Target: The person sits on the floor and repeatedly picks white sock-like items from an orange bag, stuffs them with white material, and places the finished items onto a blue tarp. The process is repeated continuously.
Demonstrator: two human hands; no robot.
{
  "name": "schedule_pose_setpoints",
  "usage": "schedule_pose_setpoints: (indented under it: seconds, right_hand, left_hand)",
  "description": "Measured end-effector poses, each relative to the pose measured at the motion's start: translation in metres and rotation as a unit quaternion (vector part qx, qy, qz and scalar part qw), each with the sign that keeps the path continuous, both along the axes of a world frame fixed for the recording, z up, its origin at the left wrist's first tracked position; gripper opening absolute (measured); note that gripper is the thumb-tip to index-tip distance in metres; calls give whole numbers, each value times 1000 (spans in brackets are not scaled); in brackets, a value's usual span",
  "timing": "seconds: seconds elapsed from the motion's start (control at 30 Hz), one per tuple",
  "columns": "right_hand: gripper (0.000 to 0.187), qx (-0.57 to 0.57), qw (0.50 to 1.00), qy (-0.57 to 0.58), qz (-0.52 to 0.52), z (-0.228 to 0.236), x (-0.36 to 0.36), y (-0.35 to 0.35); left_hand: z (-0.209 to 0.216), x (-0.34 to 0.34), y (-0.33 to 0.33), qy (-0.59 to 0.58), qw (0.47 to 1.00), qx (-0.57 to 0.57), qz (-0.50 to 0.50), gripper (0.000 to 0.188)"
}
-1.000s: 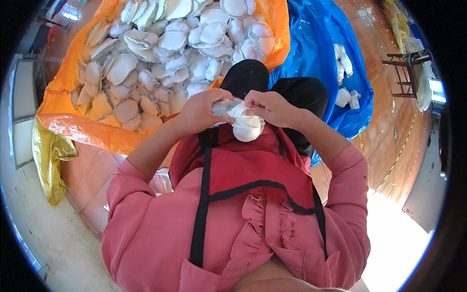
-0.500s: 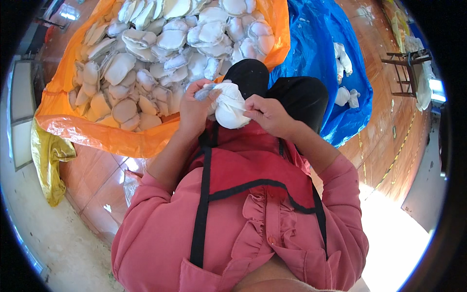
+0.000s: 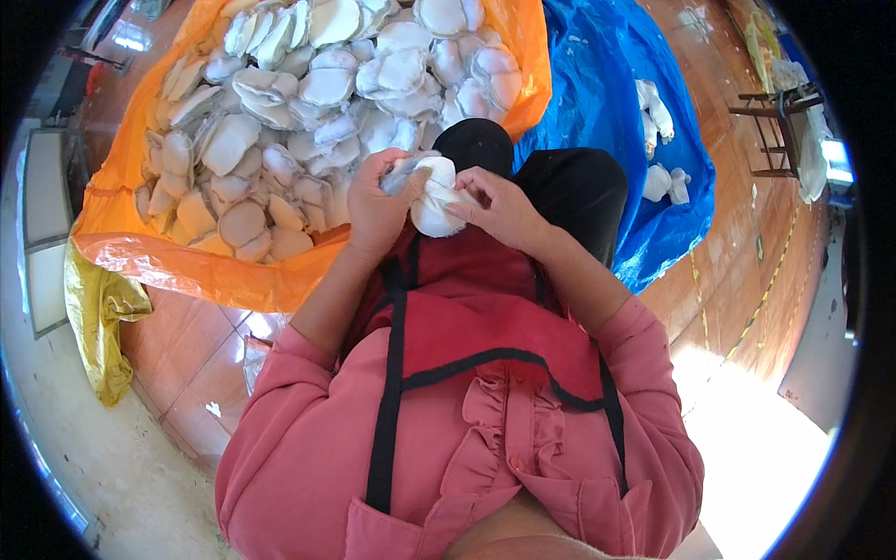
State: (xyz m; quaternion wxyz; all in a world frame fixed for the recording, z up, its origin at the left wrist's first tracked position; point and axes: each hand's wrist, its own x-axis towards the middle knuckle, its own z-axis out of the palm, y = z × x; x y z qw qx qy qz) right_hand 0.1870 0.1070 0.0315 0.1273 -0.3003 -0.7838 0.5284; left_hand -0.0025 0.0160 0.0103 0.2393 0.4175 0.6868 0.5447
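One white bundle (image 3: 433, 210) between left grip (image 3: 375, 207), clasping it, and right grip (image 3: 509, 211), hold unclear

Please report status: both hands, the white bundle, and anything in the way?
Left hand gripping white bundle. Right hand at its right edge. Nothing visibly in the way.

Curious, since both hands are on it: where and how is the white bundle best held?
Probably take the white bundle by its rounded lower bulge, from the apron side; the left hand covers its upper left, the right hand its right.
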Motion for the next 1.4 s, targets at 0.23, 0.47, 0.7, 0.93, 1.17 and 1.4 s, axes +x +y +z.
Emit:
schedule_pose_setpoints:
  seconds: [0.23,0.47,0.7,0.93,1.17,1.4]
  right_hand:
    - [41,52,996,72,-15,-15,-13,10]
    - [43,139,988,49,-49,-26,-31,4]
    - [37,154,986,56,-10,-22,-31,4]
    - [31,172,972,156,-27,9,-25,8]
    - [33,130,982,138,-8,6,-1,20]
    - [30,221,958,82,162,31,3,20]
  left_hand:
    - [30,4,14,212,976,-50,29,31]
    - [-2,-4,37,79,985,-141,56,36]
    - [-40,-20,32,-358,923,-125,66,45]
    - [17,-8,11,-700,713,-26,-9,37]
    - [16,-16,-26,-342,915,-124,-177,30]
    - [68,-9,-4,209,932,-103,-278,49]
